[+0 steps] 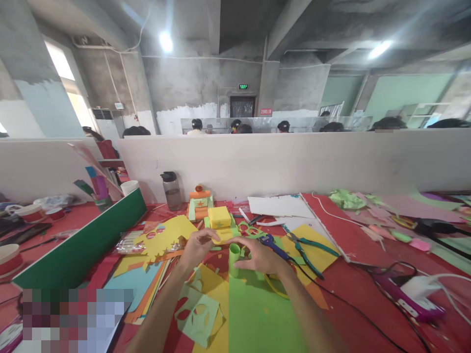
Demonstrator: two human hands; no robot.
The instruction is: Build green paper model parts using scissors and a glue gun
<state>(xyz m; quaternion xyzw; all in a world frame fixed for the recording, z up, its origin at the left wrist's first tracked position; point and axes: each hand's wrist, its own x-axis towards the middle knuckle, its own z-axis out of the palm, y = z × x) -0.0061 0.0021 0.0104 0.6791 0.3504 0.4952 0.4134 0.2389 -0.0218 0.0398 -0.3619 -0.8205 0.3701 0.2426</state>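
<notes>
R hand (259, 256) grip: part-open, thumb and fingertips apart, thumb at R side of green tube (234, 262); we can't confirm a firm hold. L hand (200, 245): fingers bent, nr. yellow box (220, 217); we can't tell if it holds anything. Tube stands approx. upright, lower ctr. of frame, at top edge of green sheet (267, 316). We note pliers (297, 241), R of ctr.

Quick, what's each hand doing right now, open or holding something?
Left hand: fingers curled near the yellow box; grip cannot be told.
Right hand: partly open, thumb at the green paper tube.
</notes>
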